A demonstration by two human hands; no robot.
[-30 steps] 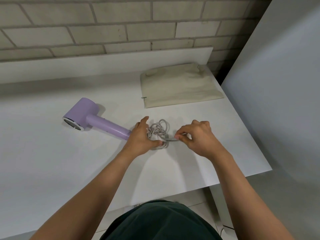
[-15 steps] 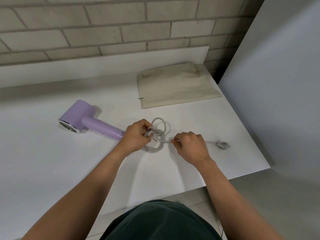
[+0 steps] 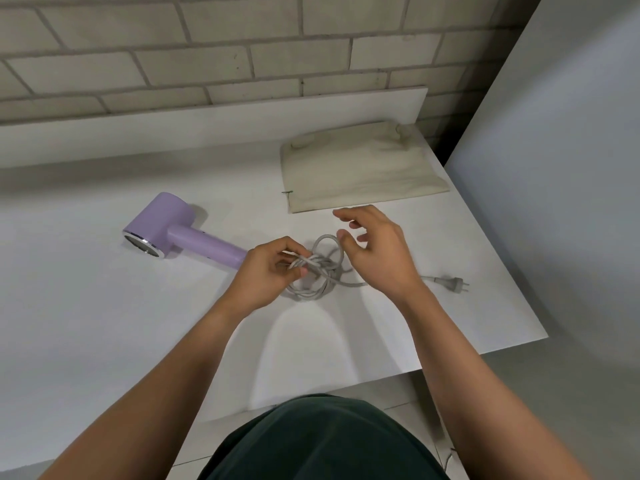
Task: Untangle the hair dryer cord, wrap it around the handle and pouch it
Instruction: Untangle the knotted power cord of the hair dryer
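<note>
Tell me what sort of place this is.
Likely a plain indoor work or test station rather than a home room: a white table set against a brick wall, with a grey panel on the right.

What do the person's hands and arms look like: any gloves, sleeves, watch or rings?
The left hand and right hand are bare: no gloves, and no rings show. The left forearm and right forearm are bare to the frame edge, with no sleeves, watch or bracelet in view. The only clothing visible is a dark green garment at the bottom.
</note>
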